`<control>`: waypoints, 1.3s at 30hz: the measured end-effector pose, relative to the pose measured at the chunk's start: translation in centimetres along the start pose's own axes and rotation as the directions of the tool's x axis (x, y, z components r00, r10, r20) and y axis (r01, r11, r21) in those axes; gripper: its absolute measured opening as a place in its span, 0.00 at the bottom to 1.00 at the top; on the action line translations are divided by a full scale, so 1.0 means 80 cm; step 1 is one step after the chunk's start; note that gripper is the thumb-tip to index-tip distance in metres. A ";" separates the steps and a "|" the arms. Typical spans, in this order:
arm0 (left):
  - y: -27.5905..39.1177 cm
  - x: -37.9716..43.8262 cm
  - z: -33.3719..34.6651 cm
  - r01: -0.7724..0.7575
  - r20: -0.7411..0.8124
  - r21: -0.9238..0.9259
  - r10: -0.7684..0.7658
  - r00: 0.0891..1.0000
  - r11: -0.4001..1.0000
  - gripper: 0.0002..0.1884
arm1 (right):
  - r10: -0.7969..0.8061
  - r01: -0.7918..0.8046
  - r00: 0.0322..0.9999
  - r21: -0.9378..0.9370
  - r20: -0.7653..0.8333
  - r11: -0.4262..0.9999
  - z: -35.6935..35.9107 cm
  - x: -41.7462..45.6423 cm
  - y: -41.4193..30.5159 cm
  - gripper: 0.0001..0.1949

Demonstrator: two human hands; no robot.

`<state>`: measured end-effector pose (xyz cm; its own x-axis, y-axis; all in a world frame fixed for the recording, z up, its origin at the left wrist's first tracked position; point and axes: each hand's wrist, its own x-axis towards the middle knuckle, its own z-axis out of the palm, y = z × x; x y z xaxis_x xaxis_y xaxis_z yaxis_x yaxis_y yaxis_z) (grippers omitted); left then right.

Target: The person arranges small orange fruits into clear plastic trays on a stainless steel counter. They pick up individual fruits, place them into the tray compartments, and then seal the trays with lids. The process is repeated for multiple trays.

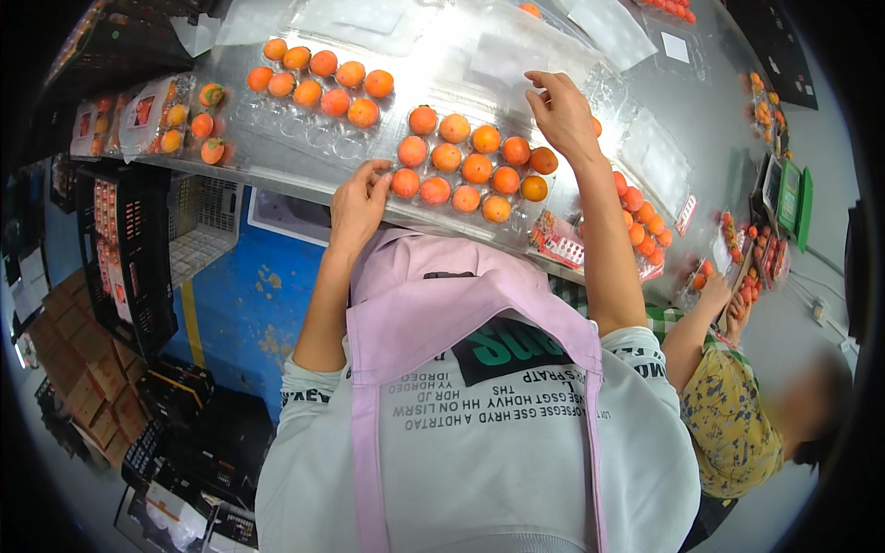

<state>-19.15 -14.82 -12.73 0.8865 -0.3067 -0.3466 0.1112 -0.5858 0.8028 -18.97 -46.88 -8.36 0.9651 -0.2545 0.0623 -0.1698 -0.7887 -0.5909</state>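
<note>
Rows of orange persimmons (476,168) fill a clear plastic tray (520,220) at the table's near edge. My left hand (361,202) is at this tray's left end, its fingertips beside a corner persimmon, holding no fruit. Raised over the back right of the tray, my right hand (561,110) has its fingers curled apart with nothing visible in them. Behind and left, a second clear tray (314,131) carries persimmons in its back rows, and its front cups show bare. A clear plastic lid (477,76) lies flat beyond both trays.
Packed fruit boxes (155,117) stand at the table's left end, near loose persimmons (202,125). A printed label sheet (559,238) and another filled tray (643,221) lie right. A co-worker's hands (715,294) handle fruit near a green scale (795,200). Black crates (131,263) stand left below.
</note>
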 end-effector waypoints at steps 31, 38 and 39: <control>0.021 -0.007 -0.005 -0.081 0.076 0.104 0.073 0.994 0.991 0.15 | -0.476 0.502 0.864 -0.204 0.164 0.840 0.060 -0.110 -0.101 0.11; 0.070 -0.028 -0.027 -0.101 -0.111 0.034 0.104 0.988 0.994 0.14 | -0.135 0.025 0.925 0.300 0.354 0.954 0.023 -0.110 -0.102 0.17; 0.074 -0.029 -0.024 -0.031 -0.014 -0.162 0.029 0.999 0.986 0.14 | -0.079 -0.111 0.922 0.452 0.380 0.885 0.019 -0.113 -0.099 0.17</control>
<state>-19.72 -16.08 -6.25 0.8954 -0.3136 -0.3162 0.1549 -0.4462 0.8814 -26.09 -37.49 -5.51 0.9786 0.0402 -0.2016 -0.1669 -0.4173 -0.8933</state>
